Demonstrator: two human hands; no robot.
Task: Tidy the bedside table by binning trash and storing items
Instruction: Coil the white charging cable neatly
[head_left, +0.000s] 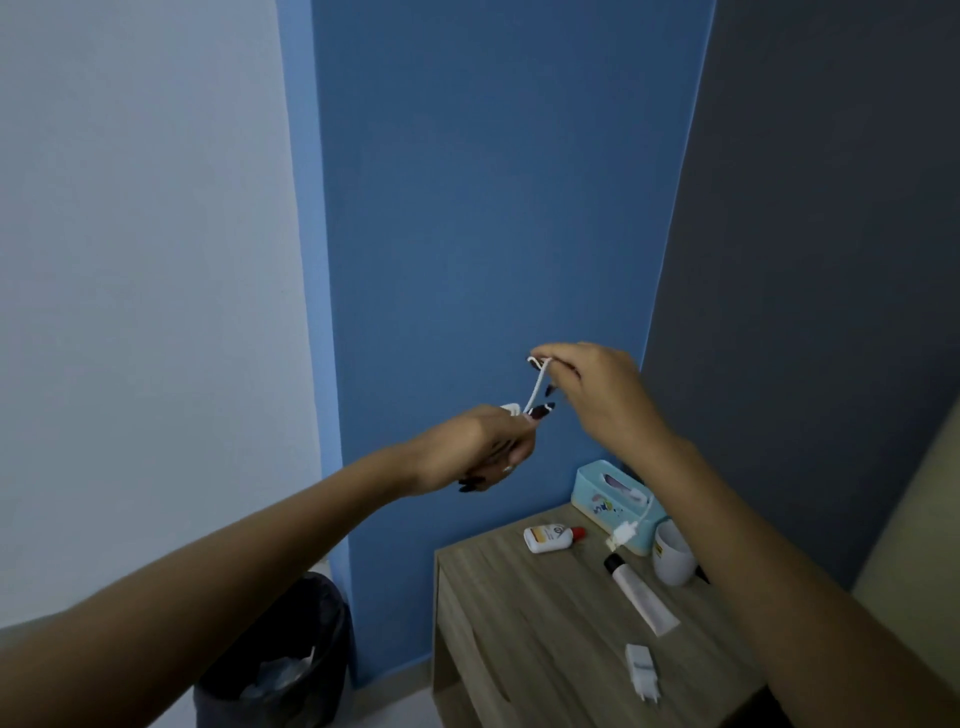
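i see the blue wall (493, 182) filling most of the view, w/ a paler wall to the left and a grey one to the right. bottom right is the wooden bedside table (519, 623), and left of it on the floor the bin (280, 654) w/ a black liner, standing apart from the table. at the table's back edge sits a teal box (597, 493). both hands are raised in front of the blue wall, above and left of the table: left hand (478, 447) has fingers curled and grips a white cable (535, 389) at thumb and forefinger; right hand (597, 395), just above it, pinches a loop of the same cable. a short stretch runs taut btwn them. the cable's plug end (621, 535) hangs down in front of the teal box. on the table: a white cup (672, 558) beside the box, a pale tube (641, 597) w/ black cap lying flat, a small bottle (548, 538) w/ red cap on its side, and a white charger block (642, 670) near the front edge.
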